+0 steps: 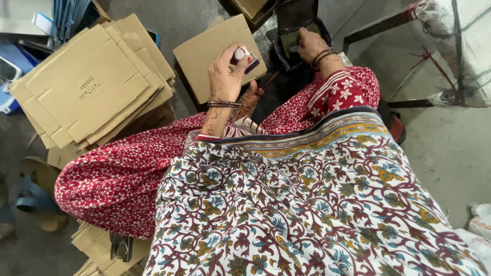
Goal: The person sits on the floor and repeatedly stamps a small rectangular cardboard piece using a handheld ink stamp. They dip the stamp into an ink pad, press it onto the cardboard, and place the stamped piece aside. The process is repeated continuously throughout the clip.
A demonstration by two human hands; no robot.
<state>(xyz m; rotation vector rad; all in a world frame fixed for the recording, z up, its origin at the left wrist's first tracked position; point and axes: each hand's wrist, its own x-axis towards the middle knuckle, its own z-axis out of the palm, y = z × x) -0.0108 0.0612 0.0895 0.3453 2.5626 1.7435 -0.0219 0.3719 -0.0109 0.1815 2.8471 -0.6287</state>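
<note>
Partly hidden small box (pixel 244 55) in left hand (pixel 225 71)

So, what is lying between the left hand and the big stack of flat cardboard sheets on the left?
In the head view, a strip of bare grey floor and the near part of a single cardboard sheet separate the left hand, holding a small box, from the stack.

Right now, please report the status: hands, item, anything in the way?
Left hand holds a small box over a flat cardboard sheet. Right hand reaches into a dark bin. Nothing between them.
</note>
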